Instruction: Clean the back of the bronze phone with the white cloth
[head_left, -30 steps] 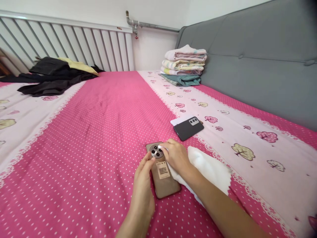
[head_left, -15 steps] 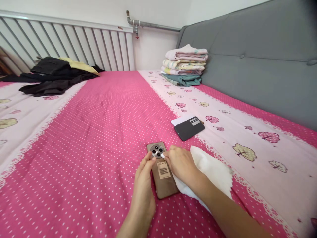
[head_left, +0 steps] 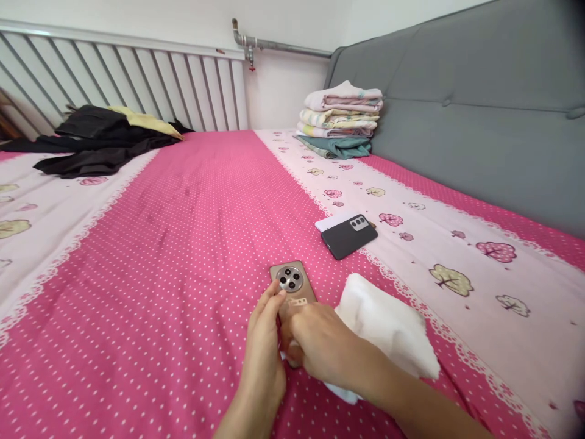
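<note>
A: Where does the brown phone [head_left: 292, 285] lie?

B: Face down on the pink bedsheet [head_left: 183, 244], camera ring up, a little nearer the person than the black phone [head_left: 348, 235]. The left hand [head_left: 264, 341] steadies its left edge, fingers stretched almost flat with the tips resting beside the camera ring. The right hand [head_left: 320, 344] lies over its lower half, fingers curled around part of the white cloth [head_left: 388, 323]; the rest of the cloth bunches just right of the brown phone.

A: What could go wrong?

B: As I judge it, the soft sheet gives underneath, so a hard wipe could push the brown phone out from under the light left fingertips. The loose bunch might also drag and smear the lenses.

A: And against the earlier picture?

B: Half a second ago the right hand's fingertips were up at the camera ring; now they have slid down over the label, and the cloth has bunched higher.
</note>
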A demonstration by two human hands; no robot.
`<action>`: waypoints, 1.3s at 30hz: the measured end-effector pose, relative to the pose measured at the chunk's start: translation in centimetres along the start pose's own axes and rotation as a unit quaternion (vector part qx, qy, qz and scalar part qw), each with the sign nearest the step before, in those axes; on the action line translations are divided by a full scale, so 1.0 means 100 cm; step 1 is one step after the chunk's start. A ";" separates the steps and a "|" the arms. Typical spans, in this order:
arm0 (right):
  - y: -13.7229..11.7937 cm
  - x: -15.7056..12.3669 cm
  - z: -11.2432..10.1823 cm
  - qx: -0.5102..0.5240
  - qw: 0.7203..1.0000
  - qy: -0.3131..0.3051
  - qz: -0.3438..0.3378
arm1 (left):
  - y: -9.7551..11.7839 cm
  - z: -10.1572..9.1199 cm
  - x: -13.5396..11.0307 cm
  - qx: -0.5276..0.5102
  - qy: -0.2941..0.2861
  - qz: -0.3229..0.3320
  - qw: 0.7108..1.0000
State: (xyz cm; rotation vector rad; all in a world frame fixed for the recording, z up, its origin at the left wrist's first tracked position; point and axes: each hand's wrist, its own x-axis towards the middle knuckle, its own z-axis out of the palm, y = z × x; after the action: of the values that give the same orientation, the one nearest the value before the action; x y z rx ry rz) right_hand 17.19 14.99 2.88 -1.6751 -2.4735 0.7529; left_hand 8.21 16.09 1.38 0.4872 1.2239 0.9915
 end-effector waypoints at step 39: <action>0.072 0.014 -0.008 0.053 0.974 0.175 0.137 | 0.001 0.002 0.001 -0.011 0.013 0.023 1.000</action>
State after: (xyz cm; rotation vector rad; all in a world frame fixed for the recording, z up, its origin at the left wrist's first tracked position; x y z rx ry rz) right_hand 23.05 18.62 0.21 -1.9366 -1.9610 0.5404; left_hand 8.37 16.21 1.45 0.4893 1.2285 1.0517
